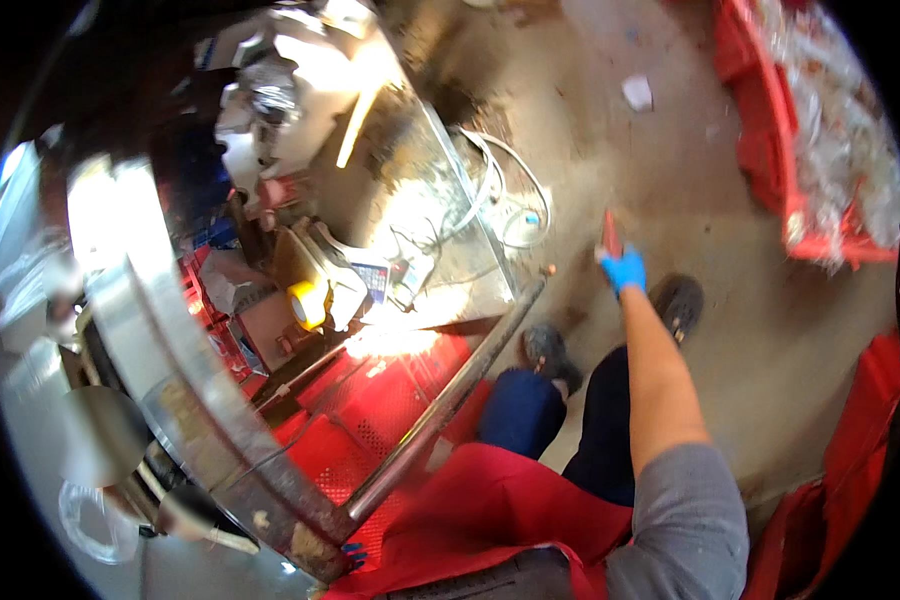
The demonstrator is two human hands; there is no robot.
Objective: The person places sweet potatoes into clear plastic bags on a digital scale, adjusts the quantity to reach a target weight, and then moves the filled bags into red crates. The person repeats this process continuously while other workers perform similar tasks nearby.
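Note:
My right hand (624,271), in a blue glove, reaches out over the floor beside my shoes. It grips a slim red object (610,234), too blurred to name. Of my left hand (355,556), only a few blue-gloved fingertips show at the lower edge, by the end of the steel table leg (450,397); the rest of that hand is hidden. A red apron (495,502) covers my lap. Red perforated plastic crates (379,420) lie behind the leg, to the left of my knees.
A metal bench (487,244) carries a keypad device (371,277), a yellow tape roll (307,305) and a looped white cable (544,202) hanging over its edge. A red bin (769,127) holds clear plastic. A paper scrap (637,93) lies on the floor. Other people are at left.

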